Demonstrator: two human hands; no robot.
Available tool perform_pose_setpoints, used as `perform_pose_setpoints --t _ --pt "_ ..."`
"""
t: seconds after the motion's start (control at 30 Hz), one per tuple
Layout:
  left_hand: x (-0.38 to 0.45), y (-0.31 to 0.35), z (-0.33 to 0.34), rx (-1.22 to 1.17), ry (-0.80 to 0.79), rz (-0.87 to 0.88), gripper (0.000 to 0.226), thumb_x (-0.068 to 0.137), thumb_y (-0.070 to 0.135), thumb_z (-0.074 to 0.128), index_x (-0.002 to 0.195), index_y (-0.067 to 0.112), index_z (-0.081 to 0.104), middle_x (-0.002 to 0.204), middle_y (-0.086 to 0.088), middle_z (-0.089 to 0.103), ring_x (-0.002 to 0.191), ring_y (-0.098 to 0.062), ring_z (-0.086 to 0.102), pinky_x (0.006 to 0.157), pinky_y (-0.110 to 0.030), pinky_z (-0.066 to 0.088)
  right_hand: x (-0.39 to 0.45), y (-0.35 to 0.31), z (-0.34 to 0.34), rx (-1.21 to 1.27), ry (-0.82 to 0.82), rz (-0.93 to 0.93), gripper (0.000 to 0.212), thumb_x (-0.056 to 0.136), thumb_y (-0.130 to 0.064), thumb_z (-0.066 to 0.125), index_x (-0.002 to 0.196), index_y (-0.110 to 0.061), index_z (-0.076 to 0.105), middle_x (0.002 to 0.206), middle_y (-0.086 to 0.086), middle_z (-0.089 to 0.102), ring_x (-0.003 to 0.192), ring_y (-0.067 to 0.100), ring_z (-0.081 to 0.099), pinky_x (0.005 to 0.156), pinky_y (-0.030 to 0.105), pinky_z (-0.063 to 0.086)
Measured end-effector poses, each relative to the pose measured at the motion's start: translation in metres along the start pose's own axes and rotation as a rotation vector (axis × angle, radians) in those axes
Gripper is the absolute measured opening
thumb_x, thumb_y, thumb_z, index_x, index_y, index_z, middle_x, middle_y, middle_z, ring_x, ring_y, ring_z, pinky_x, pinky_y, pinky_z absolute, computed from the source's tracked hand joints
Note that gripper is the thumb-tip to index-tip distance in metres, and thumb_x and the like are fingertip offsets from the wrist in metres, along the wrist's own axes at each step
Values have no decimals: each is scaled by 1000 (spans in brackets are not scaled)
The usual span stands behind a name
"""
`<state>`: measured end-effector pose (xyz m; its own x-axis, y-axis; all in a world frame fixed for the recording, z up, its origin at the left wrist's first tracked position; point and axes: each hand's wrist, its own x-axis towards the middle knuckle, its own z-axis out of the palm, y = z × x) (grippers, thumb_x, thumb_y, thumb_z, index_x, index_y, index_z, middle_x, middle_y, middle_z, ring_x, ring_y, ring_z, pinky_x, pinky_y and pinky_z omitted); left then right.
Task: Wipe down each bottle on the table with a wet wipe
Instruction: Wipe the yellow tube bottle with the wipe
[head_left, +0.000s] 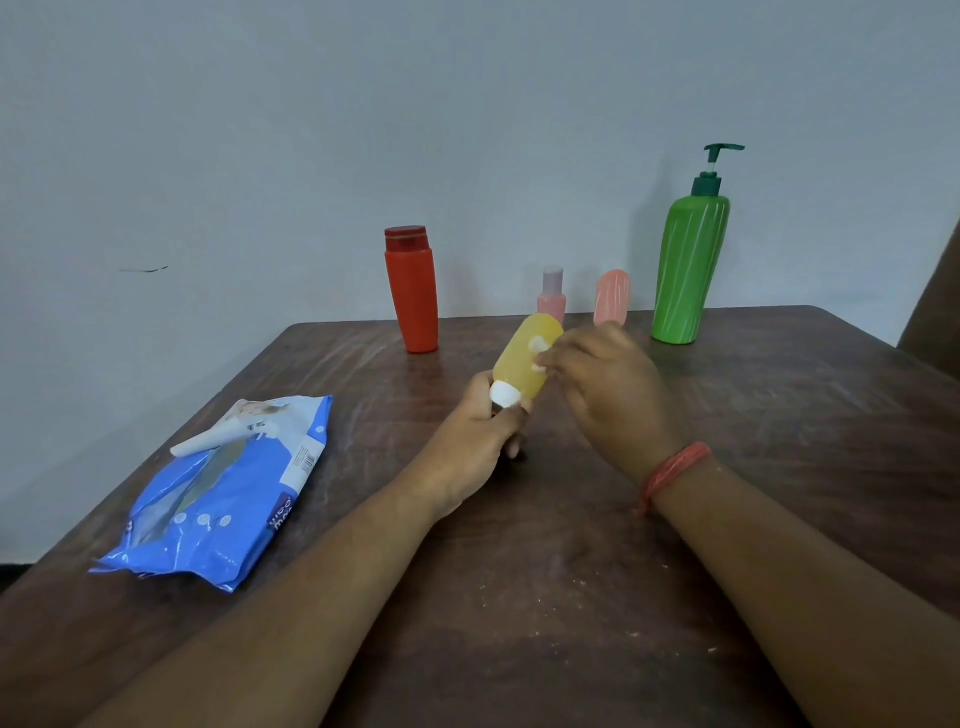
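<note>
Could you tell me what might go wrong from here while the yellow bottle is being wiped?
The left hand grips the yellow bottle only near its white cap, so it could slip or the cap could loosen. The right hand works just in front of the small pink bottles; a wide stroke might topple them.

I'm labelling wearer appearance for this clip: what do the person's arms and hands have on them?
Both forearms are bare, with no sleeves or gloves in view. The right hand has a band of red-orange thread wound round its wrist. The left hand and its wrist wear nothing visible.
</note>
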<state>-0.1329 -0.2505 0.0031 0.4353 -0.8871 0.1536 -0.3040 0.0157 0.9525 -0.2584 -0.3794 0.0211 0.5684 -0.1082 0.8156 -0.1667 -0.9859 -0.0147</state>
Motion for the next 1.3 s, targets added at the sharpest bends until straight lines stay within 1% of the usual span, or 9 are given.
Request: perform_pose_setpoints --t 0.07,0.13,0.23,0.43,0.53,0.7,0.83,1.07,1.3 --pt "-1 1 1 -80 -21 0 25 104 25 53 129 24 49 72 3 54 72 -15 51 99 -47 48 -2 -5 0 27 -11 -28 24 79 6 73 99 -8 74 96 6 68 89 27 57 75 39 51" --pt "-1 2 1 -162 -19 3 23 103 17 54 125 20 52 82 -2 55 68 -12 50 92 -43 49 -6 -12 -1 24 -93 -173 20 82 2 70 99 -8 73 97 6 68 89 25 57 76 35 49" --pt "0 2 3 -253 -38 -16 24 103 12 53 127 14 52 79 -3 51 61 -11 48 95 -43 52 -2 -2 -2 10 1 -31 20 82 4 70 96 -9 74 96 3 68 89 26 57 76 39 48" --pt "1 5 2 -504 -33 -69 28 101 0 47 129 2 51 82 -7 50 56 -13 43 76 -37 55 -6 -11 -1 30 -75 -126 17 82 3 68 94 -9 72 96 4 68 89 26 58 78 36 47" --pt "1 5 4 -506 -75 -69 27 101 0 45 127 5 50 81 -5 51 57 -14 42 75 -37 55 1 -9 2 37 57 75 18 81 3 69 93 -10 72 95 3 67 90 27 59 76 39 48" --pt "2 5 2 -569 -92 -81 18 98 1 46 114 8 49 82 -8 56 58 -16 45 71 -37 53 -4 -17 3 44 -105 -71 22 77 2 73 96 -10 72 100 3 66 91 26 59 74 34 50" --pt "1 5 1 -507 -166 -75 37 81 10 55 116 10 43 82 -5 54 59 -17 47 70 -36 55 -2 -2 5 57 119 182 13 86 -2 67 93 -13 71 96 -1 69 91 25 61 79 32 45" --pt "2 7 0 -585 -72 -142 42 88 -14 42 124 8 46 79 -10 53 56 -19 45 60 -33 54 -6 -24 11 156 40 143 8 86 -4 70 92 -9 70 97 2 64 90 17 59 80 17 40" --pt "3 8 6 -418 -96 -166 66 66 0 56 131 13 48 74 -7 54 51 -14 43 57 -31 49 2 -20 7 266 190 336 18 86 -4 70 102 -10 70 101 0 67 92 10 60 80 19 46"
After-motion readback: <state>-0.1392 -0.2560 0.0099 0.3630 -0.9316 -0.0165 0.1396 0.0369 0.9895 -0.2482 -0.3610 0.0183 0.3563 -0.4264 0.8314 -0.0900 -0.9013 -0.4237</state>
